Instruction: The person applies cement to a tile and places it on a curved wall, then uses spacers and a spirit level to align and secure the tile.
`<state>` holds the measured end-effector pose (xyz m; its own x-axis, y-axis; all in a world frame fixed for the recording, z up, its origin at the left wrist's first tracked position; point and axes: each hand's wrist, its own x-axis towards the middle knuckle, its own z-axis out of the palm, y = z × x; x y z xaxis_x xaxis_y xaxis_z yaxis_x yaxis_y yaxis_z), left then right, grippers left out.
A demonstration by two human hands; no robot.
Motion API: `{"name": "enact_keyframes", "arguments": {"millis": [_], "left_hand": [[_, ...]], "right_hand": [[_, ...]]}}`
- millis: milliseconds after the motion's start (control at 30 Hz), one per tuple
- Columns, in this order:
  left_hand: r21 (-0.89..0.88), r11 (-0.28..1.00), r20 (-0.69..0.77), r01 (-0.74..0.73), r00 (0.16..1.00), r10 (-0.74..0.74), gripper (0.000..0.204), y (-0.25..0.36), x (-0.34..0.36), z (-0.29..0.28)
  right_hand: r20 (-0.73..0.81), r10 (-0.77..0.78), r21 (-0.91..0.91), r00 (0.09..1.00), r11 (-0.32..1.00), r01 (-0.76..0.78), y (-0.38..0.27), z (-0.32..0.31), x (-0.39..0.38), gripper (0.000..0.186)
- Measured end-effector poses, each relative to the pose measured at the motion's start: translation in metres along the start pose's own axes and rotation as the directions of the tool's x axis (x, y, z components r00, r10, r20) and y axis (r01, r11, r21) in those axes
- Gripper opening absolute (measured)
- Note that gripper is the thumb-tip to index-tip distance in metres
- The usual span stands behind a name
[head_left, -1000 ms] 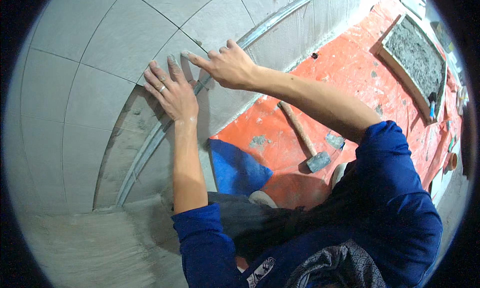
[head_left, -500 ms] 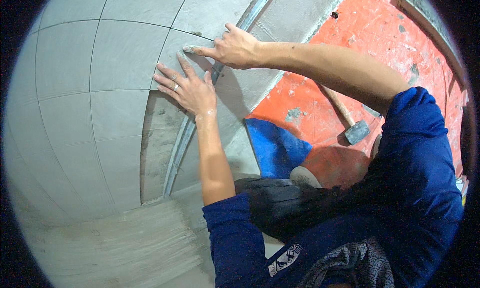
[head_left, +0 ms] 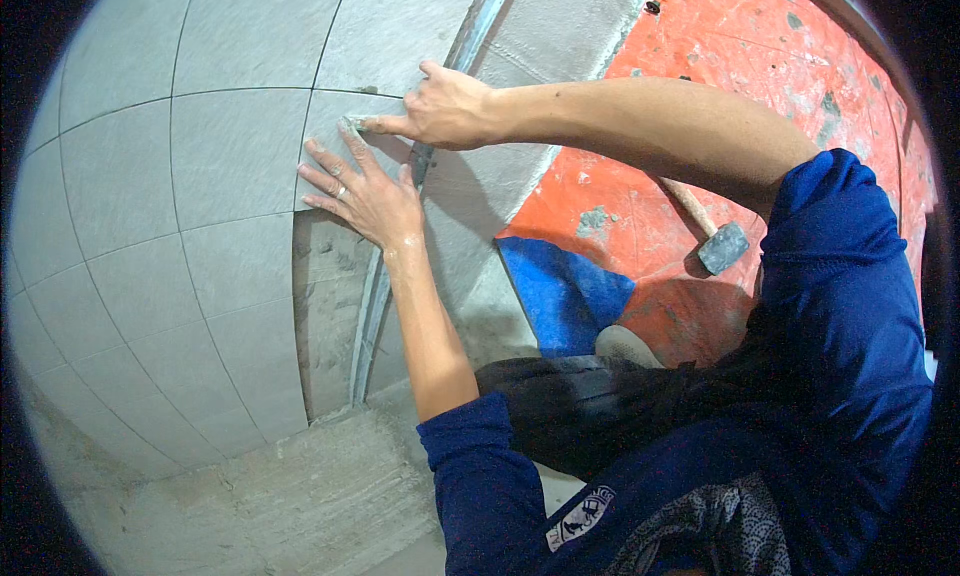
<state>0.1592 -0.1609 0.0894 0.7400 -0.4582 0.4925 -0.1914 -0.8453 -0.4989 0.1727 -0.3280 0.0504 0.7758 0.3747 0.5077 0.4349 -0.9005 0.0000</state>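
Note:
My left hand [head_left: 362, 194] lies spread on a grey tile [head_left: 335, 113], its fingers stretched out and dusty, with a ring on one of them. My right hand [head_left: 440, 108] reaches over from the right. Its index finger points left and touches the tile near the left fingertips, its thumb sticks up, and the other fingers are curled with nothing visible in them. Beside the tile a metal strip [head_left: 369, 326] runs slantwise along the surface and passes beneath my right hand. Below the tile a bare, untiled patch [head_left: 325, 316] shows rough grey.
More grey tiles [head_left: 235, 146] in rows fill the left side. A mallet [head_left: 723, 249] with a wooden handle rests on the stained orange sheet [head_left: 680, 36] at right. A blue piece of sheet [head_left: 565, 291] lies near my foot. Rough grey floor [head_left: 270, 496] spreads at lower left.
The view has shifted, so the tiles sit slightly lower and the mallet further right. Both hands stay on the same tile, in nearly the same pose.

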Motion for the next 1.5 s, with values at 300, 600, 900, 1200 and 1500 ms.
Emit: {"name": "enact_keyframes", "arguments": {"millis": [300,600,900,1200,1500], "left_hand": [[0.022,1.0,-0.031,0.015,0.999,-0.014,0.107,0.004,0.001,0.0],[0.031,1.0,-0.086,-0.005,0.996,0.008,0.112,0.002,0.0,0.005],[0.106,0.994,-0.125,-0.014,0.992,0.027,0.116,0.0,0.002,0.011],[0.124,0.992,-0.118,-0.006,0.993,0.021,0.119,0.001,0.003,0.009],[0.145,0.989,-0.114,-0.002,0.993,0.019,0.118,0.001,0.003,0.009]], "right_hand": [[-0.141,-0.08,0.063,0.987,0.994,0.09,0.013,-0.016,-0.001,0.065],[-0.221,-0.081,0.127,0.972,0.986,0.111,0.088,-0.012,-0.044,0.026],[0.17,-0.178,-0.029,0.969,0.982,0.186,0.068,0.023,-0.07,0.076],[0.123,-0.112,-0.133,0.986,0.983,0.128,0.032,0.026,-0.045,0.07],[0.114,-0.096,-0.144,0.989,0.983,0.112,0.033,0.033,-0.04,0.06]]}}
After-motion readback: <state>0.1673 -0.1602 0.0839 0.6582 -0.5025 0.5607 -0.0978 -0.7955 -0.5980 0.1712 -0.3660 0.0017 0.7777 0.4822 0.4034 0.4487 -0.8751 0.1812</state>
